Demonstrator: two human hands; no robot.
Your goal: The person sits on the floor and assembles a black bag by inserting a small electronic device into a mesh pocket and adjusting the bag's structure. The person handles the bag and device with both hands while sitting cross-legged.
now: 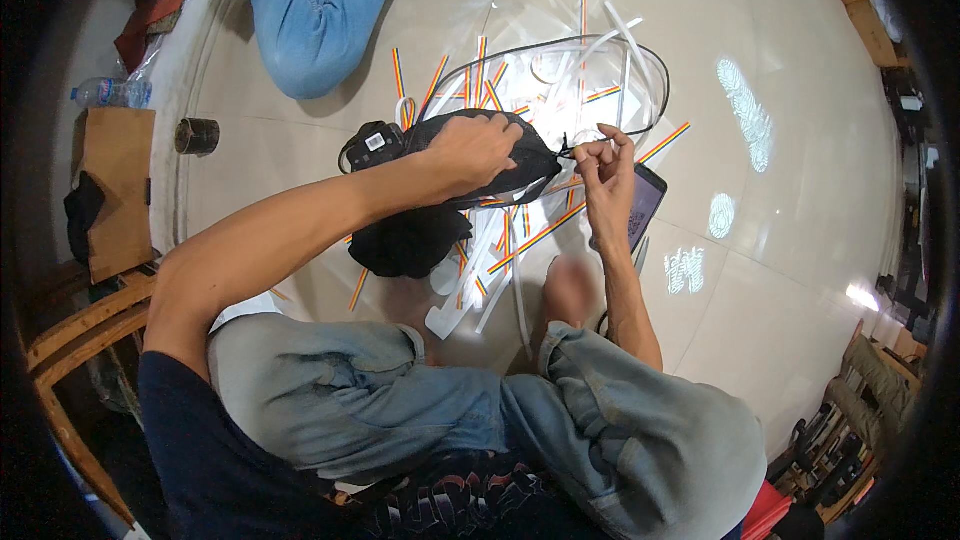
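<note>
A black mesh drawstring pouch (538, 165) lies across the middle of the floor in front of me. My left hand (475, 152) rests over its top with the fingers bent onto the fabric, gripping it. At the pouch's right end, my right hand (607, 175) pinches the black drawstring (566, 148) between thumb and fingers. What the pouch holds is hidden. A black device with a white label (375, 144) sits at its left end. A bunched black cloth (408, 242) lies just below my left forearm.
Rainbow-striped strips (540, 238) and white paper strips (520, 290) are scattered around the pouch. A black cable (655, 52) loops behind it. A dark-framed tablet-like object (650, 202) lies beside my right wrist. Another person's jeans-clad leg (315, 25) is at far left, near a tape roll (197, 137).
</note>
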